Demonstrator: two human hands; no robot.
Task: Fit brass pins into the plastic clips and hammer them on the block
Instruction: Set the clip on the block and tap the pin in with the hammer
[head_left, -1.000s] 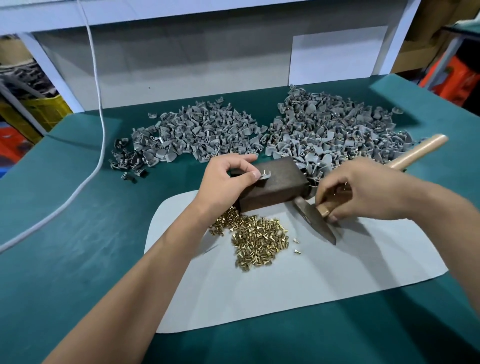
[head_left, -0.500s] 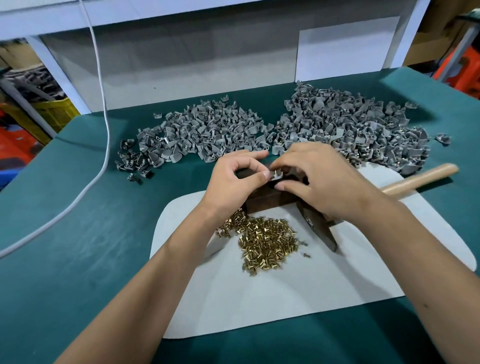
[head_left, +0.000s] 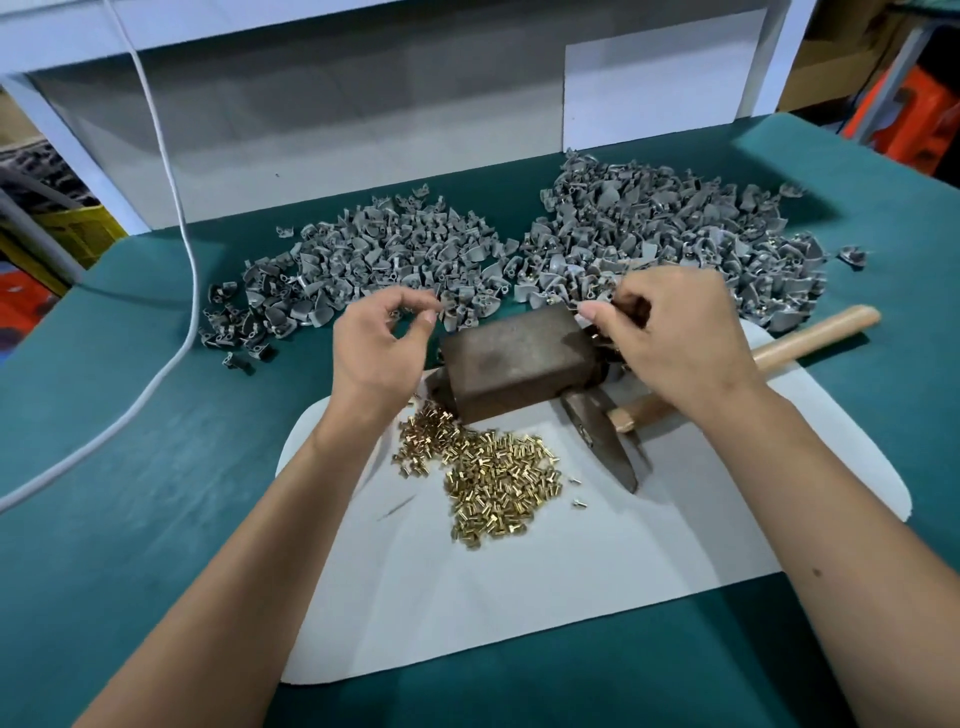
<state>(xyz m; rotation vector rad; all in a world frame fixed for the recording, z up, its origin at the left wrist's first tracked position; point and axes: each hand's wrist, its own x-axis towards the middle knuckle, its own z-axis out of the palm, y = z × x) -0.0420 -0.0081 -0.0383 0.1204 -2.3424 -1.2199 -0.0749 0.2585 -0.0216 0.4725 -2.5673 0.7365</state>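
Note:
A dark metal block (head_left: 514, 358) sits at the far edge of the white mat (head_left: 519, 597), its top bare. My left hand (head_left: 382, 345) hovers just left of the block, next to the left heap of grey plastic clips (head_left: 374, 260), its thumb and forefinger loosely curled with nothing between them. My right hand (head_left: 675, 338) is over the block's right end, by the right clip heap (head_left: 675, 234), with its fingers curled round a small grey clip that is mostly hidden. Brass pins (head_left: 488, 478) lie heaped on the mat. The hammer (head_left: 602, 441) lies under my right wrist.
The hammer's wooden handle (head_left: 815, 335) points out to the right over the green table cover (head_left: 156, 467). A white cable (head_left: 187, 270) runs down the left side. A white panel (head_left: 311, 130) closes the back of the table.
My right hand let go of the hammer, took the clip off the block and carried it right. My left hand left the block and drew back to the left.

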